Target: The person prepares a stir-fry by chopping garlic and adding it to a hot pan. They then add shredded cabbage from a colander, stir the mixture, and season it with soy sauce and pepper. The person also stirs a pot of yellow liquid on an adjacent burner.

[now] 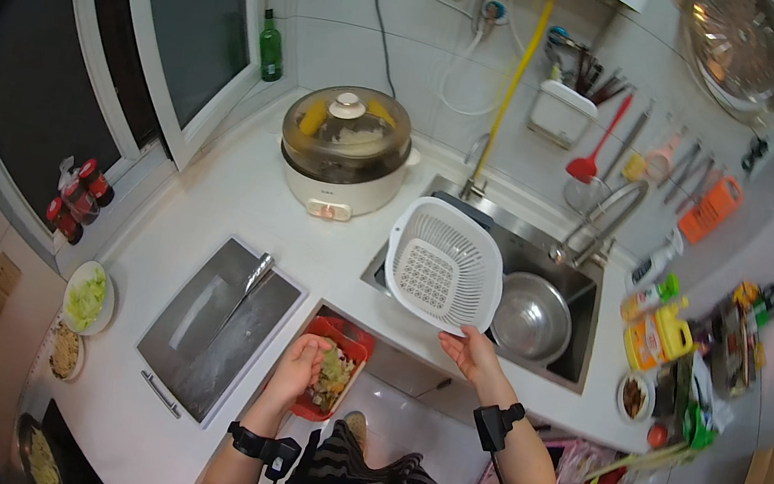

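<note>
My right hand (472,354) is at the near rim of a white plastic colander (439,269), its fingers at the edge. The colander shows only its perforated base and slotted sides, and lies over the left part of the steel sink (585,334). A round stainless steel bowl (533,317) sits in the sink beside it. My left hand (303,366) is held with curled fingers above a red bin (359,344) of vegetable scraps; whether it holds anything is not clear. Left of it a knife (241,302) with a shiny metal handle lies on a grey cutting board (194,310).
An electric pot (338,192) with a lid stands behind. At the left are a bowl of chopped greens (86,298) and a smaller bowl (66,352). Bottles, including a yellow jug (656,338), stand right of the sink. Two faucets rise behind it; utensils hang above.
</note>
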`<control>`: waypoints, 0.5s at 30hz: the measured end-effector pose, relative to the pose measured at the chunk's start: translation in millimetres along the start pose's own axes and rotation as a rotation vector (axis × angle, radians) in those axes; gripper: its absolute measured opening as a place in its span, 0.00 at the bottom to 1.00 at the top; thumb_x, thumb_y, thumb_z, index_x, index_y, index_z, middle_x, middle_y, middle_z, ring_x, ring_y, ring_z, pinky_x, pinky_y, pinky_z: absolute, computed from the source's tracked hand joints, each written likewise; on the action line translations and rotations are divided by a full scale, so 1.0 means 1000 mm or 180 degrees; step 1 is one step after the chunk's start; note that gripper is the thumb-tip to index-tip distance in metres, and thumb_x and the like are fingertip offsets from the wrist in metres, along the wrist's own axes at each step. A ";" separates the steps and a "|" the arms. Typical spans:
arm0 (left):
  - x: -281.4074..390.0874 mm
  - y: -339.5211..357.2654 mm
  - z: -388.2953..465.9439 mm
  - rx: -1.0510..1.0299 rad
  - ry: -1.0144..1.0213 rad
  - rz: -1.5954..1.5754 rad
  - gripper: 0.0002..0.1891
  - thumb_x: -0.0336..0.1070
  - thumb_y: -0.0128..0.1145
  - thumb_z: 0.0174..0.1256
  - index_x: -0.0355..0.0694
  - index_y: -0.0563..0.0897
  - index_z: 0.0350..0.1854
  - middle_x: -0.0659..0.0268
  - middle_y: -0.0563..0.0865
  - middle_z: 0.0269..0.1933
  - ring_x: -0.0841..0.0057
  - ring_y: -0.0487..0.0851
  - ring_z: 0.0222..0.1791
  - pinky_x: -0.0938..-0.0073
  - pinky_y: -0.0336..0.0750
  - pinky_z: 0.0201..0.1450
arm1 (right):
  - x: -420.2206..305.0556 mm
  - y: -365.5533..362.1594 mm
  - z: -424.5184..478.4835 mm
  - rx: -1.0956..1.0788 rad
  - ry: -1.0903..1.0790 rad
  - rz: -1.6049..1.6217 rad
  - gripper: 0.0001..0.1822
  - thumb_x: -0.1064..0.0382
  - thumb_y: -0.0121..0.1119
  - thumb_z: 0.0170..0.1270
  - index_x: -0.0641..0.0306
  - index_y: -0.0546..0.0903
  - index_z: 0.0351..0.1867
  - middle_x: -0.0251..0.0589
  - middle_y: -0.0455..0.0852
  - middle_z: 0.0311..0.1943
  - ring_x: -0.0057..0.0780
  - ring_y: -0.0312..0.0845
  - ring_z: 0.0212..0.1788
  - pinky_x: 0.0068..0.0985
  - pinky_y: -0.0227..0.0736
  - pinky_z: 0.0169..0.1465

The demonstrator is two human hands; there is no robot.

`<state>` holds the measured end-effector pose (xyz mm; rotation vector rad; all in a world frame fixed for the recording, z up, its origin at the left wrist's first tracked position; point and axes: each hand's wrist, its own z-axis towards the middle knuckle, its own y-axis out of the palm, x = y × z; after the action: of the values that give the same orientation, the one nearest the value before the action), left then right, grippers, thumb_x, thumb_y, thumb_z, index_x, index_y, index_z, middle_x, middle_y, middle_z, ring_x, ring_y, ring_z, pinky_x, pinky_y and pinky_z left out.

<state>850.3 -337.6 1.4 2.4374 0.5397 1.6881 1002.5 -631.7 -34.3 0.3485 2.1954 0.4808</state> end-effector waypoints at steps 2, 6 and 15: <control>0.017 -0.003 0.012 0.0273 0.0093 0.0138 0.13 0.43 0.38 0.77 0.42 0.72 0.39 0.77 0.67 0.21 0.89 0.59 0.17 0.85 0.53 0.17 | -0.013 0.007 0.043 0.0044 0.0146 -0.0014 0.18 0.64 0.44 0.68 0.73 0.66 0.55 0.54 0.80 0.45 0.40 0.83 0.41 0.27 0.83 0.38; 0.025 -0.011 0.025 0.0662 0.0123 0.0187 0.13 0.44 0.36 0.77 0.43 0.71 0.37 0.76 0.65 0.18 0.88 0.58 0.14 0.84 0.53 0.14 | -0.021 0.028 0.116 0.0261 -0.0031 -0.0096 0.18 0.59 0.38 0.73 0.73 0.68 0.53 0.54 0.82 0.42 0.39 0.84 0.39 0.29 0.84 0.37; -0.006 -0.012 -0.025 0.2103 0.0301 -0.0190 0.17 0.48 0.37 0.76 0.46 0.67 0.28 0.77 0.61 0.17 0.88 0.54 0.13 0.83 0.49 0.15 | -0.010 -0.017 0.237 0.0113 0.0708 0.0032 0.21 0.53 0.39 0.75 0.73 0.67 0.52 0.54 0.81 0.46 0.40 0.80 0.47 0.30 0.81 0.46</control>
<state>823.0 -330.9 1.7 2.7052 1.3548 1.8194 1194.1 -599.0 -170.7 0.3387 2.4211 0.5072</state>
